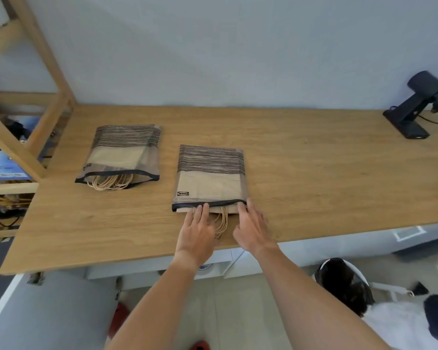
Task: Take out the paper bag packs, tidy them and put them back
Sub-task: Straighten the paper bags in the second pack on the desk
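Both hands pressed flat on the open end of the near pack of paper bags.

The left hand (197, 229) and the right hand (253, 229) lay side by side near the desk's front edge, fingers straight and spread, grasping nothing; their fingertips touched the dark-edged mouth of the near pack (210, 176), with the twine handles (221, 222) sticking out between them. That pack lay flat at the middle of the wooden desk (314, 185), striped end toward 12 o'clock. A second pack (123, 154) lay apart at about 10 o'clock, handles spilling from its mouth. A black lamp (415, 107) stood far off at 2 o'clock, and a wooden shelf frame (48, 79) rose at 10 o'clock.
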### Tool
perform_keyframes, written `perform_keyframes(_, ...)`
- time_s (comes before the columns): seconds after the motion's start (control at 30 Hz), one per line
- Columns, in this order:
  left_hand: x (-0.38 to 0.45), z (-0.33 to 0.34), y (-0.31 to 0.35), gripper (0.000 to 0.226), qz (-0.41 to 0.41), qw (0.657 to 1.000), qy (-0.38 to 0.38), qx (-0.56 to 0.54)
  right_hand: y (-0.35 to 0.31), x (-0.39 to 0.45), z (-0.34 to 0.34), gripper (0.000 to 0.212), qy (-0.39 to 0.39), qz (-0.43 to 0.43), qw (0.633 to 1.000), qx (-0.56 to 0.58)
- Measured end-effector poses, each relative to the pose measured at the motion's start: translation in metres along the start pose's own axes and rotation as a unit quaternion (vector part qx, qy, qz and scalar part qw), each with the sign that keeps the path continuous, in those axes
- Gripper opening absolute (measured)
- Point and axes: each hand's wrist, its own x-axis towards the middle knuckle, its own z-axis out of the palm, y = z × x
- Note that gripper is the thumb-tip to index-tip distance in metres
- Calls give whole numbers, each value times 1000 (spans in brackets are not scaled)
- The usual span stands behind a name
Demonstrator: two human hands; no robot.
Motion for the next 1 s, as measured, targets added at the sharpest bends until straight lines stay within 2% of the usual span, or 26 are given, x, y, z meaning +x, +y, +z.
perform_keyframes(0.1, -6, 1, 3, 56, 3, 1000, -5, -7, 2, -2, 1, 72, 3, -12, 1000, -12)
perform_keyframes(0.23, -11, 1, -2, 31, 2, 1000, 5, -7, 0, -3, 0, 75, 8, -13, 1000, -24)
perform_keyframes(0.43, -16, -9, -6, 41, -9, 992, 41, -119, -5, 1, 3, 75, 7, -5, 1000, -21)
perform_keyframes(0.63, -30, -8, -12, 33, 3, 984, 85, -158, -7, 4, 5, 77, 9, -8, 1000, -26)
perform_keyframes(0.77, -35, 1, -8, 43, 14, 996, 52, -70, -8, 5, 5, 78, 17, -13, 999, -26)
perform_keyframes(1.0, -32, -5, 3, 47, -4, 999, -10, 30, -10, 5, 8, 77, 21, -10, 999, -29)
